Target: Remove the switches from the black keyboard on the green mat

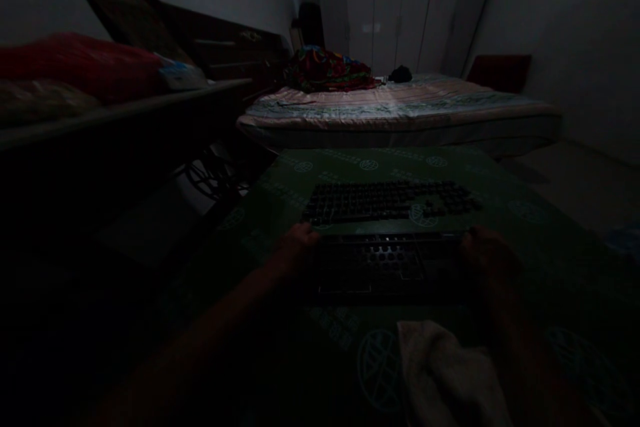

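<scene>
My left hand (299,241) is curled over the left end of the dark keyboard (386,265), gripping it. My right hand (484,250) sits at the right end, touching it, but in this gloom I cannot tell whether it is clasped. The keyboard lies on the green patterned cloth (530,213). Just beyond it is a block of black keys (387,201), and a pale rag (440,367) lies nearer me. A bed (400,113) stands further back.

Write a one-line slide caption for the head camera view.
Left hand and right hand rest at the ends of a dark keyboard on a green cloth, bed behind.
</scene>
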{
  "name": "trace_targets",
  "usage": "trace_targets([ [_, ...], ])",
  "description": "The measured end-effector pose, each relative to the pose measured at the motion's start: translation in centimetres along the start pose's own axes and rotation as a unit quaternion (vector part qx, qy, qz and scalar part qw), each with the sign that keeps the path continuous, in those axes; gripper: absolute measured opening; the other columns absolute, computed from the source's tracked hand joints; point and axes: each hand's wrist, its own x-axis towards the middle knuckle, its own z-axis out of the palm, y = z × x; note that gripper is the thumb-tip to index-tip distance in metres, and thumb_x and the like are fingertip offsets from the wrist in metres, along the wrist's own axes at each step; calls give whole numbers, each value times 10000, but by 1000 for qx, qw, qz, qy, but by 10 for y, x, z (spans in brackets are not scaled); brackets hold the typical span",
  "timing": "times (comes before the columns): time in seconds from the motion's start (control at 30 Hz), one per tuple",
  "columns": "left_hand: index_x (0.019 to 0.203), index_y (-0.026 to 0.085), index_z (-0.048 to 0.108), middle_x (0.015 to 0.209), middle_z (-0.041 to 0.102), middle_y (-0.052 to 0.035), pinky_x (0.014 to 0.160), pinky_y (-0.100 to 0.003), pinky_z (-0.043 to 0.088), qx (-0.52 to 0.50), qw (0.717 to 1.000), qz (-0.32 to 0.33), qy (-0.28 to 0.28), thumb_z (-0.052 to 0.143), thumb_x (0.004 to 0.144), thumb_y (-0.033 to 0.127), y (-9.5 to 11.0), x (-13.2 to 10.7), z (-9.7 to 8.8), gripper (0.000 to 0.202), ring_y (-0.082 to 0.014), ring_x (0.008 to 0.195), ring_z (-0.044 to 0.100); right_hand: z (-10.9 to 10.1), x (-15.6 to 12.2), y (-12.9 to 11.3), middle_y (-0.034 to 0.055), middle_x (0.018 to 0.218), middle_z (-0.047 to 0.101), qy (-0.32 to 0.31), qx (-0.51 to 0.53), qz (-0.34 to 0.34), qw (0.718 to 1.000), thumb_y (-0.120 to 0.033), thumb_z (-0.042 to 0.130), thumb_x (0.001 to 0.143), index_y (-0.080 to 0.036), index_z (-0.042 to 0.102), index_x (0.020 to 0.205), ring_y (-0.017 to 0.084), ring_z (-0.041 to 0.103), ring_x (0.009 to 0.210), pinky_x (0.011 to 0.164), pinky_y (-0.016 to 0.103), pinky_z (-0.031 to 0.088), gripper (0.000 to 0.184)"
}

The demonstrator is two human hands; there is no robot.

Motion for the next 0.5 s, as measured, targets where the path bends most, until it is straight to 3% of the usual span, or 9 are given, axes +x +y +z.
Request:
trace_targets([
  [0.13, 885, 171, 615, 930, 545, -83, 699, -290, 441, -33, 998, 46, 20, 405, 797, 116, 33, 15, -3, 234, -187, 858, 514, -2, -1, -1, 158, 940, 614, -12, 6, -1, 1000, -272, 331, 854, -155, 635, 937, 281, 578, 881, 693, 398, 459, 336],
  [0.23, 890, 166, 613, 947, 540, -94, 714, -309, 444, -32, 996, 71, 35, 413, 795, 121, 42, 20, -4, 225, -204, 886, 504, -2, -1, -1, 153, 986, 611, -9, 4, 2, 1000, -284, 326, 858, -157, 628, 943, 283, 581, 898, 707, 393, 458, 338],
  [0.33, 894, 164, 616, 961, 544, -99, 699, -318, 449, -19, 997, 73, 26, 430, 786, 131, 30, 16, -4, 217, -219, 897, 502, -2, -1, 0, 157, 993, 608, -15, 2, 5, 1000, -290, 321, 861, -160, 622, 973, 285, 588, 892, 683, 389, 463, 346],
  [0.5, 908, 164, 622, 946, 553, -102, 671, -311, 448, 5, 1000, 21, 2, 411, 795, 132, -11, -1, 0, 241, -221, 876, 518, -2, 1, -1, 153, 981, 610, -20, 0, 9, 1000, -283, 342, 850, -165, 621, 982, 292, 585, 899, 668, 395, 467, 331],
])
